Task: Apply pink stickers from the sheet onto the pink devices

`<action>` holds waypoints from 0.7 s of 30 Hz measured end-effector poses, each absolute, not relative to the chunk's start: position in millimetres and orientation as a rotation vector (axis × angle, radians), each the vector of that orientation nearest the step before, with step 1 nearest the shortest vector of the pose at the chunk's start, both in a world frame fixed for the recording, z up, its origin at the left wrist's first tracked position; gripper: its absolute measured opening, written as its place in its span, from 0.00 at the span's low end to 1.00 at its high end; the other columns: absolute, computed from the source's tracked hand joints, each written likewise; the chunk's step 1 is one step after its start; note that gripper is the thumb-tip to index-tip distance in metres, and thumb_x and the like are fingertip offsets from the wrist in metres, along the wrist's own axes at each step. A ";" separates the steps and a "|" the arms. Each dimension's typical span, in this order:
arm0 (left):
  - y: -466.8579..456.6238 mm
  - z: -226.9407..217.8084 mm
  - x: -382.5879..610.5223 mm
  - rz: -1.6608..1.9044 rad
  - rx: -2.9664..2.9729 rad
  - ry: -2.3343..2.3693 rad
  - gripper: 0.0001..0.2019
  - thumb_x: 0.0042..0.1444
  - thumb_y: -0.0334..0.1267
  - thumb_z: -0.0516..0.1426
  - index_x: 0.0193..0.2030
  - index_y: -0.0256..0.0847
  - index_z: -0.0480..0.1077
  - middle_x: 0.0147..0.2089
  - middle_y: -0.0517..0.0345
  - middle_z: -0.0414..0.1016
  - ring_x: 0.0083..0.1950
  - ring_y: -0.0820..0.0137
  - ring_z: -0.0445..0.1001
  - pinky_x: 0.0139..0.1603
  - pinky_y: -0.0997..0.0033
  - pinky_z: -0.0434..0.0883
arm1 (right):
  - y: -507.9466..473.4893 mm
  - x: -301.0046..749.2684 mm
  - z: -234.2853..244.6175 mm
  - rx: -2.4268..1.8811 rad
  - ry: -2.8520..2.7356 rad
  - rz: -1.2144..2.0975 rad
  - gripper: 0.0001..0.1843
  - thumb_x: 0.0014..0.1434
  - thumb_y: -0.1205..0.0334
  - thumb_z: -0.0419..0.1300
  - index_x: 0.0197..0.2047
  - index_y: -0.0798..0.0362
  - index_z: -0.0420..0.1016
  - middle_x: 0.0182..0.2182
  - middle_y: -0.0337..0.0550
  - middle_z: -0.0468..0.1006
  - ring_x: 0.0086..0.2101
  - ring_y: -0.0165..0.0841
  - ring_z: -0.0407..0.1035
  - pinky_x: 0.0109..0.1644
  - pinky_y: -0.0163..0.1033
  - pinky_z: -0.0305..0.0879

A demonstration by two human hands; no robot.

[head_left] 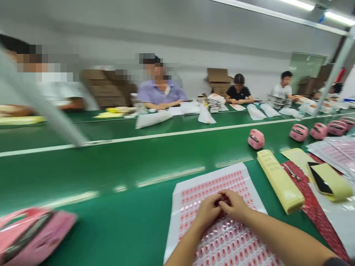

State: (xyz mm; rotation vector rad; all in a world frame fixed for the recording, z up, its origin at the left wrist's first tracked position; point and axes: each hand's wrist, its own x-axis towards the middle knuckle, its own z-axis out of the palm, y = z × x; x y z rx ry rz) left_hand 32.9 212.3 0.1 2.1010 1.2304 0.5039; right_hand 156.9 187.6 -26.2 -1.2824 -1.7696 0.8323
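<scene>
A white sheet point(180, 188) with rows of small glossy pink and red ovals lies on the green table in front of me. Over its middle, my left hand point(208, 211) and my right hand point(235, 205) come together, thumbs and fingertips nearly meeting. Both have curled, closed fingers. Whatever lies between the fingertips is too small or too hidden to make out. My forearms cover part of the sheet's lower rows.
Right of the sheet are a yellow packet point(280, 181), red mesh wrap point(316, 207), small metal snips point(292, 172) and a phone point(318, 179). Pink rounded cases point(36, 236) stand left and far right. Several co-workers point(162, 90) sit across, beyond a raised strip point(166, 137).
</scene>
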 end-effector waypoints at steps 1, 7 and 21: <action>215.1 2.1 31.8 0.516 2.101 1.193 0.12 0.42 0.36 0.48 0.26 0.40 0.72 0.30 0.55 0.78 0.34 0.65 0.74 0.37 0.68 0.69 | 186.7 157.9 -19.7 -1.309 -1.780 0.823 0.18 0.50 0.68 0.55 0.46 0.52 0.69 0.42 0.47 0.75 0.43 0.38 0.70 0.49 0.46 0.66; 229.9 10.8 28.0 0.774 1.810 1.162 0.21 0.39 0.60 0.54 0.23 0.42 0.72 0.24 0.60 0.75 0.27 0.67 0.71 0.29 0.71 0.69 | 179.8 211.5 46.8 -1.174 -1.860 0.263 0.18 0.53 0.65 0.55 0.48 0.52 0.66 0.47 0.45 0.72 0.49 0.34 0.64 0.55 0.42 0.60; 231.2 10.2 25.8 0.741 1.771 1.200 0.20 0.34 0.59 0.57 0.24 0.45 0.72 0.26 0.63 0.77 0.29 0.66 0.73 0.33 0.71 0.71 | 132.0 427.5 17.8 -2.588 -0.542 0.033 0.34 0.48 0.53 0.61 0.54 0.63 0.59 0.53 0.68 0.63 0.54 0.55 0.56 0.53 0.58 0.52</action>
